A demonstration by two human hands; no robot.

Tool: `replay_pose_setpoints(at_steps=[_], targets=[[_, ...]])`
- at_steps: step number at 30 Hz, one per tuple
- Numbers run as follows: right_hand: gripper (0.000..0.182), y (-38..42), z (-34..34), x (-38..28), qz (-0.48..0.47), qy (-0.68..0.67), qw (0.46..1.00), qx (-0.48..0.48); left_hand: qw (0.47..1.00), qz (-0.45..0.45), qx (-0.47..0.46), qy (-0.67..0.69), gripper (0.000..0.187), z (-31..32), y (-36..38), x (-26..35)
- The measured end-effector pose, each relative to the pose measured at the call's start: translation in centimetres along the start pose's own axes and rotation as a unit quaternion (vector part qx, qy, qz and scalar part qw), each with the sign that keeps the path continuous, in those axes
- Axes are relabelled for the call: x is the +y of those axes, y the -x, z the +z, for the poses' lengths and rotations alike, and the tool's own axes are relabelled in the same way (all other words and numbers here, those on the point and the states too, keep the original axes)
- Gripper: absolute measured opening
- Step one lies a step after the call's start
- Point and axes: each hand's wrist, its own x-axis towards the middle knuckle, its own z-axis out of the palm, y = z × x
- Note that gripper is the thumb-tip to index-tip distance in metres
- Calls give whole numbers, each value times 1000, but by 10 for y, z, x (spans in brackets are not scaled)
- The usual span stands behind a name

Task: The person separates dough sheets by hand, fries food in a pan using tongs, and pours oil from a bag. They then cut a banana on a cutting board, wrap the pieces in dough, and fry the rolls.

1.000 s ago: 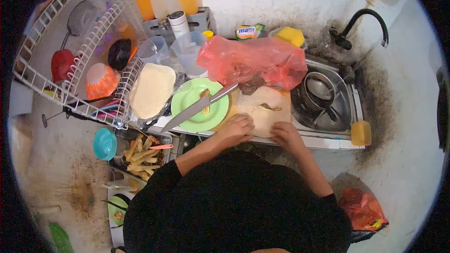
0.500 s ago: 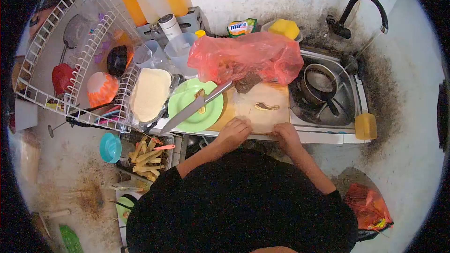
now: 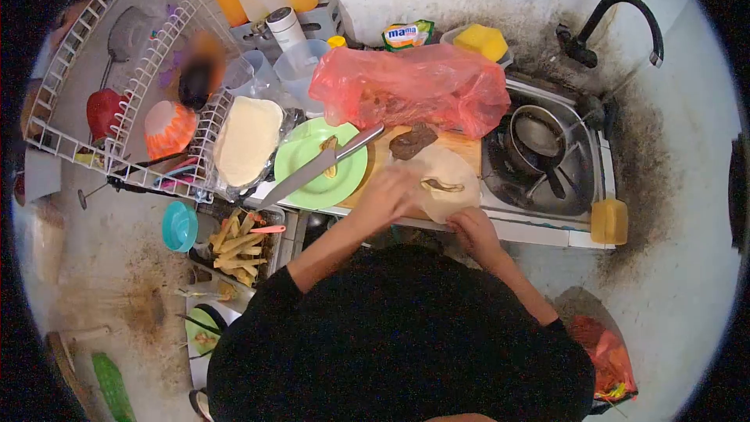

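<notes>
A thin round wrapper (image 3: pixel 453 164) lies on the wooden board (image 3: pixel 378 158) with a small strip of banana-like filling (image 3: pixel 442 185) on it. My left hand (image 3: pixel 389 194) is blurred at the wrapper's left edge; its fingers are smeared. My right hand (image 3: pixel 471 228) pinches the wrapper's lower right edge. Just above the wrapper sits a dark brown lump (image 3: pixel 412 141). To the left, a knife (image 3: pixel 312 173) rests across a green plate (image 3: pixel 286 164) that holds another piece of filling. A stack of pale wrappers (image 3: pixel 248 141) lies further left.
A red plastic bag (image 3: pixel 414 86) lies behind the board. The sink (image 3: pixel 574 187) with a pot (image 3: pixel 536 137) is at the right. A white dish rack (image 3: pixel 58 86) stands at the left, above a tray of rolled pieces (image 3: pixel 241 248). A yellow container (image 3: pixel 608 221) sits by the sink's corner.
The wrapper's lower edge has been drawn away from the board's front, and its round shape shows more. My left hand has risen to the wrapper's left side. The whole view has shifted slightly.
</notes>
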Motion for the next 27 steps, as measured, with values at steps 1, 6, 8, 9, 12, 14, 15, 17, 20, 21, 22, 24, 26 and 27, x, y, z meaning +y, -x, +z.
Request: replay_pose_setpoints(at_steps=[1, 6, 8, 9, 12, 14, 15, 17, 20, 21, 22, 24, 26, 27], targets=[[23, -2, -3, -2, 6, 8, 1000, -22, 999, -14, 30, -32, 40, -4, -17, 0], [21, 2, 1, 13, -68, 37, 996, -44, 967, -209, -56, -133, 55, 10, -70, -17], [21, 1, -2, 7, -71, 53, 995, -49, 954, -250, -101, -130, 57, 18, -78, -27], [22, 2, -1, 9, -72, 48, 995, -47, 956, -249, -100, -121, 58, 19, -79, -31], [22, 4, 3, 14, -66, 33, 996, -42, 960, -235, -81, -126, 51, 26, -82, -46], [22, 3, 0, 12, -54, 22, 997, -45, 964, -210, -65, -152, 47, 30, -83, -59], [22, 1, -2, 11, -58, 18, 997, -44, 957, -233, -79, -155, 44, 28, -88, -57], [22, 0, -5, 11, -65, 11, 997, -43, 956, -181, -60, -224, 42, 21, -91, -52], [21, 0, -4, 14, -57, 3, 998, -33, 953, -149, -11, -263, 39, 15, -90, -45], [21, -1, -4, 14, -56, -6, 998, -30, 953, -147, 8, -266, 38, 14, -88, -42], [20, -2, -6, 13, -55, -16, 998, -29, 973, -118, 3, -200, 40, 10, -84, -36], [20, -3, -6, 13, -58, -25, 998, -25, 996, -62, -10, -66, 43, 0, -69, -20], [20, -5, -4, 13, -68, -25, 997, -16, 994, -30, -106, -8, 49, -6, -51, -3], [20, -6, -7, 12, -79, -20, 996, -33, 988, -14, -154, 21, 51, -7, -41, 5]])
